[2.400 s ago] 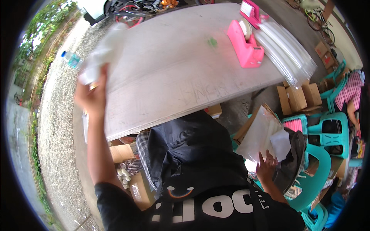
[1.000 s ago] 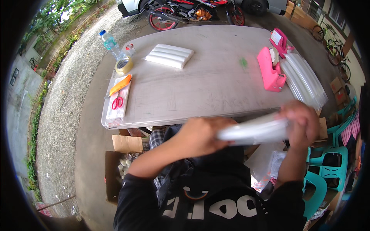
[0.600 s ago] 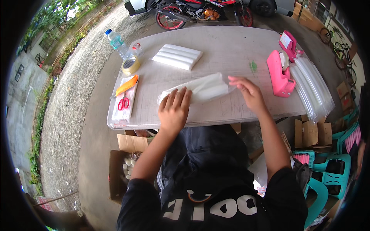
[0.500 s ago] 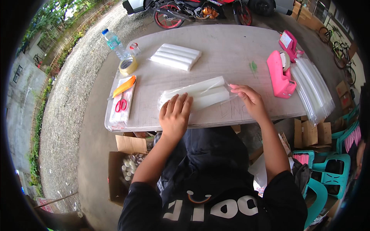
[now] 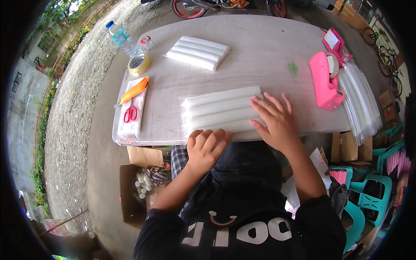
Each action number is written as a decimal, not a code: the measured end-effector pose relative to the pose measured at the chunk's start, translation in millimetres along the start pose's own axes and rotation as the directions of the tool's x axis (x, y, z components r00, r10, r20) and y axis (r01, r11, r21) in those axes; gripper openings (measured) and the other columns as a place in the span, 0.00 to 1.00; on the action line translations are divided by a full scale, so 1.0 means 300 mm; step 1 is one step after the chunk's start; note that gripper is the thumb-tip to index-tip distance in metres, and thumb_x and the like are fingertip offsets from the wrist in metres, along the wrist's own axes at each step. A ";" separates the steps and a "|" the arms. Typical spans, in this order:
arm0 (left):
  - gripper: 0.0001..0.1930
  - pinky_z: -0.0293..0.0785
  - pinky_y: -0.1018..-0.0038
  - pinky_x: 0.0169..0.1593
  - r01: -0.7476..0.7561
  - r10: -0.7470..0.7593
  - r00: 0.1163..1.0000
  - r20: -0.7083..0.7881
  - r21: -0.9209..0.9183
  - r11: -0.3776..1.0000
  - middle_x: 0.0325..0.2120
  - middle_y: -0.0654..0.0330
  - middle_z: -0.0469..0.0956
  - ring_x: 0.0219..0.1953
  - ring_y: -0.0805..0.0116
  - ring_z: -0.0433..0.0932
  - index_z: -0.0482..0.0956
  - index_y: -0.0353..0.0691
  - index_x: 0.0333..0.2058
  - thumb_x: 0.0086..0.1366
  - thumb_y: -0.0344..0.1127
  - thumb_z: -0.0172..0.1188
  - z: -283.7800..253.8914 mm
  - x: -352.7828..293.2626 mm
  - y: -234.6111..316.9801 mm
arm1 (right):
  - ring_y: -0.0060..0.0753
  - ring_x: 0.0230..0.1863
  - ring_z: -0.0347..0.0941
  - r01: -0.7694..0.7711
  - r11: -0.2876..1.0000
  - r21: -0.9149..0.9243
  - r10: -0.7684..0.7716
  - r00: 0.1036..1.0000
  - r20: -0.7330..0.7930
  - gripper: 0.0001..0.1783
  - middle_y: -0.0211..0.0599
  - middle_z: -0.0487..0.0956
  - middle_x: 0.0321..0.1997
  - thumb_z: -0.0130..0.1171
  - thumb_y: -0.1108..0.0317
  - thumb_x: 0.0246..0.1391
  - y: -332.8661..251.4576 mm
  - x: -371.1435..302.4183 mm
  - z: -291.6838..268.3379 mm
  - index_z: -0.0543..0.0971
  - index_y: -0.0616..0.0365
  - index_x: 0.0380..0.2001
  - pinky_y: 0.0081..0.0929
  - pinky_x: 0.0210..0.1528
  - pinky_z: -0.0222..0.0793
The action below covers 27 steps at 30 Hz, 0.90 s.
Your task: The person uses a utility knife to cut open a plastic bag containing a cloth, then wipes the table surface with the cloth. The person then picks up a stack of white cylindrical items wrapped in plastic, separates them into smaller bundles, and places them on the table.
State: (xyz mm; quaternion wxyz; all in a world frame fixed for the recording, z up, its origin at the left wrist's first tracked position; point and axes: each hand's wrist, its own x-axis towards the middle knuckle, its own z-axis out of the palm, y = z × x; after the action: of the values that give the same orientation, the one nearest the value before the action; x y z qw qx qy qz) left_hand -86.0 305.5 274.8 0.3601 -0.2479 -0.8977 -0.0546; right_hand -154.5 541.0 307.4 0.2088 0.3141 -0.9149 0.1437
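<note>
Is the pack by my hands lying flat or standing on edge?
Flat: the clear pack shows white rods side by side on the table.

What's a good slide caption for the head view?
Left hand and right hand touching a pack of white cylinders on the table; another pack lies beyond.

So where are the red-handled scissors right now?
In the head view, the red-handled scissors lie on a flat plastic packet by the left edge of the table, just below the orange tool in the picture.
</note>
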 end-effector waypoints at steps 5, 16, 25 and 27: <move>0.15 0.69 0.75 0.44 0.014 -0.016 0.997 -0.077 -0.030 0.999 0.36 0.70 0.78 0.37 0.75 0.75 0.84 0.48 0.39 0.50 0.34 0.63 0.008 -0.011 0.001 | 0.44 0.61 0.67 -0.205 0.979 0.018 0.206 0.971 -0.118 0.23 0.39 0.74 0.58 0.59 0.59 0.58 -0.038 -0.035 -0.002 0.75 0.53 0.56 0.58 0.68 0.45; 0.16 0.71 0.72 0.42 0.155 -0.153 0.988 0.027 -0.121 0.980 0.38 0.67 0.76 0.36 0.69 0.75 0.82 0.46 0.40 0.48 0.30 0.64 0.045 -0.022 0.003 | 0.37 0.46 0.71 -0.460 0.851 0.253 0.502 0.855 -0.133 0.31 0.34 0.75 0.41 0.64 0.62 0.53 -0.109 -0.144 0.009 0.69 0.56 0.60 0.43 0.57 0.54; 0.16 0.72 0.73 0.42 0.075 -0.088 0.993 -0.081 -0.152 0.986 0.38 0.67 0.76 0.39 0.68 0.75 0.81 0.46 0.40 0.48 0.31 0.64 0.067 0.003 0.024 | 0.38 0.50 0.69 -0.344 0.914 0.214 0.376 0.917 -0.134 0.30 0.35 0.75 0.48 0.66 0.62 0.50 -0.170 -0.146 -0.003 0.71 0.54 0.57 0.43 0.59 0.52; 0.16 0.73 0.73 0.40 0.107 -0.117 0.991 -0.058 -0.157 0.982 0.37 0.68 0.76 0.38 0.69 0.75 0.81 0.46 0.39 0.48 0.31 0.63 0.062 0.011 0.030 | 0.35 0.51 0.67 -0.242 0.952 0.188 0.274 0.946 -0.173 0.29 0.32 0.74 0.48 0.68 0.61 0.48 -0.172 -0.151 -0.007 0.74 0.52 0.54 0.43 0.60 0.51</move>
State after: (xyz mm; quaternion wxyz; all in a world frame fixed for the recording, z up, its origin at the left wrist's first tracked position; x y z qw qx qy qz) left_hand -95.1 319.7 262.6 0.3662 -0.2220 -0.8908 -0.1518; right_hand -88.7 525.8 294.6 0.2512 0.1915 -0.9080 0.2751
